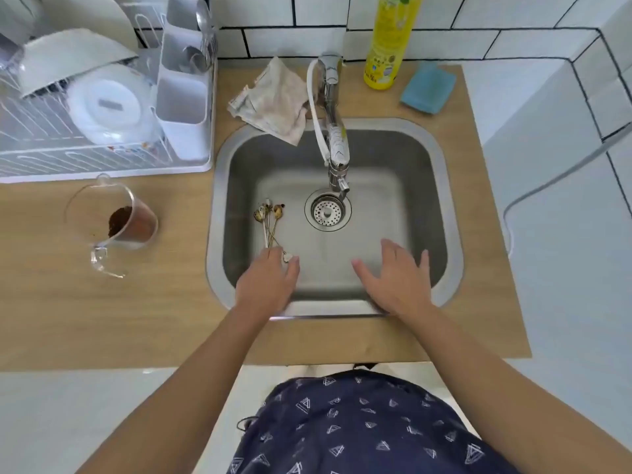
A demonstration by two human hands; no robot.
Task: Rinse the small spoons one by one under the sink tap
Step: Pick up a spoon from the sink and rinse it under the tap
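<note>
Several small gold spoons (269,220) lie bunched on the floor of the steel sink (403,155), left of the drain (327,212), bowls pointing away from me and soiled with brown residue. My left hand (268,280) reaches into the sink and its fingertips are on the spoons' handle ends; whether it grips them I cannot tell. My right hand (393,275) hovers over the sink's near right part, fingers spread and empty. The chrome tap (337,145) stands over the drain with no water visibly running.
A white dish rack (102,107) with bowls, a lid and cutlery holder fills the left counter. A clear jug (116,222) with brown powder stands near it. A crumpled cloth (273,100), a yellow detergent bottle (388,42) and a blue sponge (427,87) sit behind the sink.
</note>
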